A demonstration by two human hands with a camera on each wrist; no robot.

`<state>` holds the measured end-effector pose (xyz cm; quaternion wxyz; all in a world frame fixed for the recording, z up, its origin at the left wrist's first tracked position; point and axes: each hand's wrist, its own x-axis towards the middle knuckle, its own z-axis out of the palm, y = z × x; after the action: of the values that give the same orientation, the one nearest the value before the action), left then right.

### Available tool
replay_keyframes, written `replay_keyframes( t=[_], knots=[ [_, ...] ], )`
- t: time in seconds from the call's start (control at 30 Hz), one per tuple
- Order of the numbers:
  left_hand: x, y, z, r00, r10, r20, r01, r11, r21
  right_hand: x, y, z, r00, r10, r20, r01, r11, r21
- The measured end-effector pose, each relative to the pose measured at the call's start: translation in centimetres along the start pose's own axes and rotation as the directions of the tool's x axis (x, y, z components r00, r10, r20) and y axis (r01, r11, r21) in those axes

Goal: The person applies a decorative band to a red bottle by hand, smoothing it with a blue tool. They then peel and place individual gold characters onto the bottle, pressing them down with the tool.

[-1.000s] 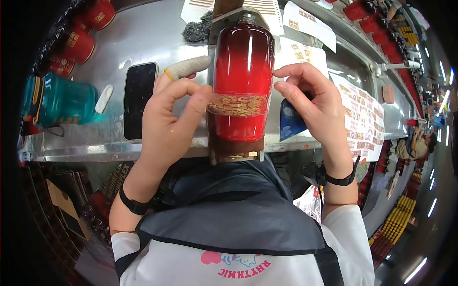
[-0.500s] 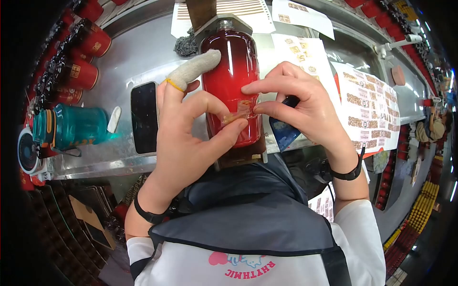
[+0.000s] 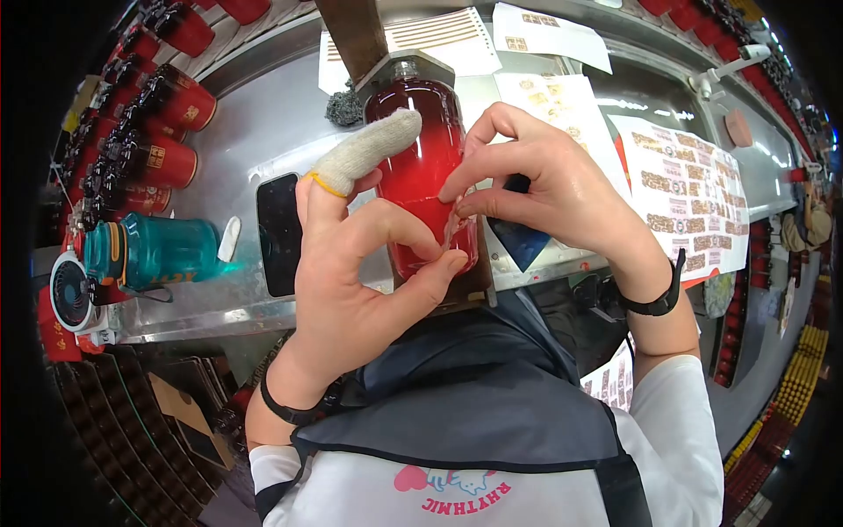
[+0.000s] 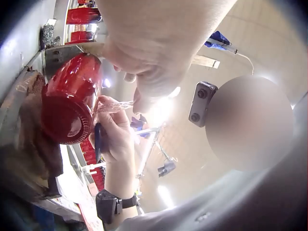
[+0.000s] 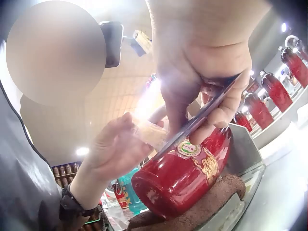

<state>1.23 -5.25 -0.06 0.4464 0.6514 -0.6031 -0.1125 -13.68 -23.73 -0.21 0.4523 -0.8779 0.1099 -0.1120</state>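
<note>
A glossy red bottle (image 3: 430,171) with a darker shoulder lies on its side in a holder, neck away from me. My left hand (image 3: 347,281) pinches one end of a clear, patterned film strip (image 3: 452,225) between thumb and a finger, low over the bottle. A knitted finger cover (image 3: 369,156) with a yellow band sheathes one left finger, which points across the bottle's shoulder. Thumb and finger of my right hand (image 3: 549,180) pinch the strip's other end; a blue flat scraper (image 3: 520,233) is tucked in that hand. The right wrist view shows a round label (image 5: 188,148) and gold ornament (image 5: 208,166) on the bottle.
Brown padding (image 5: 204,204) lines the holder under the bottle. Left of it lie a phone (image 3: 279,233) and a teal water bottle (image 3: 171,250), with red bottles (image 3: 167,162) behind. Printed decal sheets (image 3: 689,193) spread on the right; dark scouring wool (image 3: 344,107) sits near the neck.
The gold-patterned strip lay stretched across the bottle's front; now it is lifted and bunched between both hands at the bottle's right side. My left hand has moved right, over the bottle.
</note>
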Motion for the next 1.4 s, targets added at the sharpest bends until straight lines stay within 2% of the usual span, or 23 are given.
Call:
replay_keyframes(
  t=[0.27,0.37,0.43,0.57,0.63,0.67,0.7,0.73,0.77,0.83,0.87,0.93,0.97,1.03,1.07,1.13,1.17,1.23,1.27,1.33,1.4],
  knots=[
    [0.1,0.0,0.0,1.0,0.004,-0.02,-0.004,1.0,0.006,0.1,0.0,0.1,1.0,-0.03,-0.006,0.03,0.999,-0.038],
    [-0.5,-0.6,0.2,0.994,-0.033,-0.105,0.033,0.999,0.005,0.0,0.5,0.7,0.997,-0.055,-0.049,0.054,0.998,-0.025],
    [-1.1,-1.2,0.1,0.986,-0.053,-0.16,0.059,0.998,0.033,-0.1,0.7,1.1,0.989,-0.11,-0.1,0.103,0.992,-0.079],
    [-2.1,-2.2,0.0,0.979,-0.121,-0.163,0.129,0.991,0.039,-0.5,0.6,1.8,0.987,-0.056,-0.152,0.048,0.997,-0.061],
    [-2.4,-2.8,0.2,0.963,-0.188,-0.192,0.194,0.981,0.014,-0.9,1.3,2.5,0.966,-0.004,-0.257,0.015,0.999,0.04],
    [-2.5,-3.1,0.3,0.964,-0.188,-0.187,0.194,0.981,0.014,-1.1,1.4,2.7,0.966,0.0,-0.26,0.012,0.999,0.043],
    [-2.6,-3.4,0.3,0.96,-0.219,-0.172,0.218,0.976,-0.026,-1.4,1.6,2.9,0.953,0.123,-0.277,-0.08,0.983,0.163],
    [-2.7,-3.6,0.4,0.956,-0.249,-0.156,0.242,0.968,-0.066,-1.7,1.8,3.0,0.928,0.246,-0.279,-0.166,0.945,0.282],
    [-2.8,-3.9,0.4,0.957,-0.249,-0.149,0.242,0.968,-0.065,-2.0,2.2,3.2,0.926,0.251,-0.282,-0.169,0.943,0.286],
    [-2.9,-4.3,0.5,0.942,-0.327,-0.074,0.313,0.937,-0.155,-2.5,2.9,3.6,0.907,0.371,-0.199,-0.223,0.825,0.52],
    [-3.0,-4.5,0.7,0.943,-0.327,-0.064,0.315,0.937,-0.152,-2.7,3.2,4.0,0.904,0.377,-0.202,-0.224,0.821,0.526],
    [-3.1,-4.9,1.1,0.875,-0.479,-0.073,0.405,0.807,-0.43,-2.9,3.6,4.9,0.897,0.409,-0.17,-0.205,0.724,0.659],
    [-3.3,-5.2,1.0,0.876,-0.478,-0.065,0.409,0.807,-0.425,-2.9,3.5,5.1,0.894,0.414,-0.173,-0.203,0.718,0.666],
    [-3.7,-5.9,0.5,0.792,-0.605,0.083,0.562,0.668,-0.487,-2.8,3.3,5.2,0.891,0.431,-0.141,-0.24,0.711,0.661],
    [-3.6,-6.0,0.3,0.791,-0.605,0.091,0.567,0.67,-0.479,-2.8,3.3,5.3,0.889,0.436,-0.144,-0.237,0.705,0.668],
    [-3.3,-6.1,0.2,0.757,-0.64,0.134,0.544,0.503,-0.672,-2.4,3.5,5.4,0.89,0.434,-0.138,-0.25,0.718,0.649],
    [-3.0,-6.0,0.2,0.755,-0.641,0.139,0.551,0.505,-0.665,-2.3,3.4,5.4,0.888,0.438,-0.14,-0.247,0.712,0.657],
    [-2.3,-5.4,0.7,0.841,-0.541,0.017,0.416,0.626,-0.66,-2.0,3.2,5.4,0.889,0.438,-0.129,-0.241,0.689,0.683],
    [-2.0,-4.9,1.2,0.84,-0.542,0.022,0.422,0.627,-0.655,-1.9,3.2,5.5,0.888,0.441,-0.13,-0.24,0.684,0.689],
    [-1.3,-4.1,2.1,0.859,-0.508,-0.059,0.398,0.736,-0.548,-1.9,3.3,5.5,0.889,0.44,-0.127,-0.232,0.673,0.703],
    [-1.0,-4.0,2.8,0.855,-0.518,-0.019,0.43,0.728,-0.534,-1.7,3.6,5.7,0.887,0.443,-0.13,-0.226,0.662,0.715]
  ],
)
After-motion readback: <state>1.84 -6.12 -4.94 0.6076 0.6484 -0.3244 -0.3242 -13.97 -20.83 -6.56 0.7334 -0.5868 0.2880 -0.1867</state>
